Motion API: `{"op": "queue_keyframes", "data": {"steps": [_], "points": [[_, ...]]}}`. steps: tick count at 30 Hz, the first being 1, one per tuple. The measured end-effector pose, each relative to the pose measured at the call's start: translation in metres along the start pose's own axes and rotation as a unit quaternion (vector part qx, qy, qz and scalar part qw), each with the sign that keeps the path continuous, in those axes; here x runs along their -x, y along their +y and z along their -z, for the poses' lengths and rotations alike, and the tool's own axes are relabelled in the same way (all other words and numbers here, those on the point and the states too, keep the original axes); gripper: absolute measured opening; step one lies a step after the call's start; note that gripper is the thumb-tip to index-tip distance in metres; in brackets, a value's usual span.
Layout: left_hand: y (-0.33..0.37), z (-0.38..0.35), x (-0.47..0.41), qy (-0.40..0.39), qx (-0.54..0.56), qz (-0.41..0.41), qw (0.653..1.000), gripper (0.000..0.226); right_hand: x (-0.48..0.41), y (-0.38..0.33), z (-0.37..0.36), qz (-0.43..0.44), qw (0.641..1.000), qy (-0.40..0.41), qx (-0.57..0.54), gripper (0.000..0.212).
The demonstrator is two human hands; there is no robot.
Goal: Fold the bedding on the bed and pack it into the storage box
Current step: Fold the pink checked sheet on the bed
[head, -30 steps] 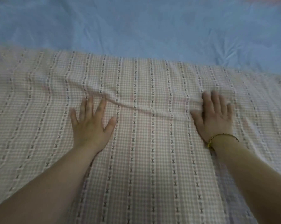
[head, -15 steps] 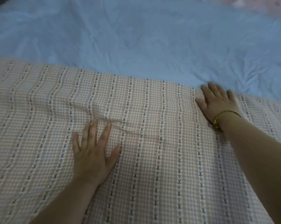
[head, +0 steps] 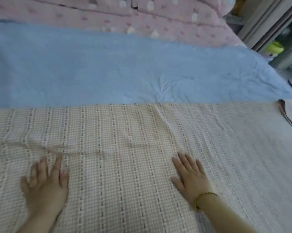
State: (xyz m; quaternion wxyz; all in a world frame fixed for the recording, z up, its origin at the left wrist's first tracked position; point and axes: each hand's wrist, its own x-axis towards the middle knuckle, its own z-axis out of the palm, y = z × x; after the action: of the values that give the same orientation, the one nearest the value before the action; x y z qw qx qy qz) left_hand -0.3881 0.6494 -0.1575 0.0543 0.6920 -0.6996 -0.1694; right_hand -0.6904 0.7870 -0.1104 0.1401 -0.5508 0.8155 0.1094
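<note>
Item under work: checked blanket [head: 121, 132], spread flat over the near part of the bed, its far edge running straight across
Left hand: left hand [head: 46, 184] lies palm down on the blanket's near left part, fingers straight and spread, gripping nothing; it is blurred, so exact finger contact cannot be told
Right hand: right hand [head: 190, 177] lies palm down just right of the blanket's middle, fingers extended, holding nothing; a bracelet [head: 204, 197] sits on the wrist
Defect one: a long crease [head: 84, 153] crosses the blanket's left half, passing just past the left fingertips
Defect two: turned corner [head: 282, 108] at the blanket's far right end shows a dark edge
Step judged: smoothing the layer flat before the next fold
Method advised: sweep flat palms outward from the blanket's middle, driving the crease to the left edge; press lightly so the lower layer does not drag; square the turned corner before folding
Risk: folding over the crease would likely lock it in and leave an uneven bundle
Beyond the blanket: blue sheet [head: 108, 68] against its far edge, pink quilt [head: 141, 17] farther off
Storage box: not in view
</note>
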Motion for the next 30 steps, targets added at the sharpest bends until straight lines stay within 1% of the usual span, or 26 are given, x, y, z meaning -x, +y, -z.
{"op": "queue_keyframes", "data": {"steps": [1, 2, 3, 4, 5, 6, 7, 9, 11, 12, 13, 14, 15, 16, 17, 18, 19, 20, 22, 23, 26, 28, 30], "points": [[0.016, -0.002, 0.005, -0.015, 0.001, -0.004, 1.000, 0.052, 0.009, 0.010, -0.004, -0.027, 0.999, -0.026, -0.011, 0.118], [0.030, -0.004, 0.011, -0.018, -0.004, -0.020, 1.000, 0.053, 0.015, 0.016, -0.010, -0.027, 0.999, -0.042, -0.001, 0.111], [0.047, -0.011, 0.018, -0.019, -0.008, -0.056, 0.998, 0.059, 0.021, 0.025, -0.017, -0.033, 0.998, -0.056, -0.027, 0.097], [0.065, -0.015, 0.025, -0.012, -0.019, -0.084, 0.996, 0.063, 0.023, 0.030, -0.015, -0.035, 0.998, -0.053, -0.029, 0.083], [0.083, -0.018, 0.032, -0.015, -0.032, -0.091, 0.995, 0.060, 0.020, 0.039, -0.022, -0.026, 0.998, -0.053, -0.030, 0.079], [0.099, -0.025, 0.040, -0.021, -0.048, -0.098, 0.994, 0.055, 0.019, 0.051, -0.018, -0.020, 0.998, -0.059, -0.025, 0.081], [0.133, -0.038, 0.052, -0.031, -0.048, -0.113, 0.992, 0.053, 0.019, 0.081, -0.022, 0.006, 0.999, -0.023, -0.024, 0.084], [0.192, -0.058, 0.078, -0.036, -0.035, -0.147, 0.988, 0.058, 0.019, 0.133, -0.024, 0.015, 0.998, 0.036, -0.043, 0.084], [0.264, -0.080, 0.110, -0.073, -0.057, -0.181, 0.979, 0.066, 0.026, 0.202, -0.033, -0.002, 0.998, 0.020, -0.058, 0.087], [0.298, -0.088, 0.127, -0.093, -0.062, -0.193, 0.975, 0.070, 0.034, 0.230, -0.038, -0.018, 0.997, -0.016, -0.073, 0.091], [0.336, -0.101, 0.148, -0.112, -0.064, -0.201, 0.971, 0.071, 0.047, 0.267, -0.040, -0.022, 0.995, -0.020, -0.092, 0.098], [0.367, -0.114, 0.165, -0.123, -0.067, -0.209, 0.968, 0.068, 0.054, 0.296, -0.039, -0.014, 0.996, 0.001, -0.092, 0.103], [0.398, -0.123, 0.181, -0.134, -0.071, -0.222, 0.963, 0.065, 0.061, 0.324, -0.039, -0.011, 0.997, 0.020, -0.078, 0.103], [0.422, -0.133, 0.195, -0.154, -0.071, -0.242, 0.955, 0.066, 0.067, 0.347, -0.032, -0.028, 0.994, 0.042, -0.094, 0.093], [0.445, -0.142, 0.209, -0.175, -0.077, -0.269, 0.944, 0.071, 0.073, 0.367, -0.029, -0.039, 0.990, 0.038, -0.127, 0.081], [0.464, -0.152, 0.222, -0.205, -0.098, -0.296, 0.928, 0.074, 0.081, 0.386, -0.026, -0.052, 0.985, 0.026, -0.163, 0.075], [0.478, -0.159, 0.231, -0.229, -0.120, -0.321, 0.911, 0.074, 0.087, 0.401, -0.021, -0.080, 0.977, -0.001, -0.198, 0.071], [0.495, -0.164, 0.240, -0.248, -0.147, -0.330, 0.899, 0.069, 0.094, 0.421, -0.018, -0.106, 0.971, -0.008, -0.216, 0.066], [0.511, -0.167, 0.249, -0.255, -0.175, -0.318, 0.896, 0.059, 0.104, 0.449, -0.015, -0.134, 0.966, -0.003, -0.221, 0.047], [0.519, -0.167, 0.251, -0.252, -0.181, -0.308, 0.900, 0.058, 0.110, 0.465, -0.013, -0.150, 0.964, -0.008, -0.222, 0.043], [0.536, -0.166, 0.259, -0.250, -0.185, -0.285, 0.907, 0.056, 0.136, 0.504, -0.014, -0.194, 0.961, -0.018, -0.198, 0.043], [0.547, -0.167, 0.264, -0.231, -0.140, -0.263, 0.926, 0.054, 0.158, 0.522, -0.014, -0.236, 0.955, -0.012, -0.180, 0.047], [0.560, -0.167, 0.269, -0.219, -0.042, -0.237, 0.946, 0.045, 0.174, 0.540, -0.014, -0.291, 0.942, -0.023, -0.166, 0.053]]}}
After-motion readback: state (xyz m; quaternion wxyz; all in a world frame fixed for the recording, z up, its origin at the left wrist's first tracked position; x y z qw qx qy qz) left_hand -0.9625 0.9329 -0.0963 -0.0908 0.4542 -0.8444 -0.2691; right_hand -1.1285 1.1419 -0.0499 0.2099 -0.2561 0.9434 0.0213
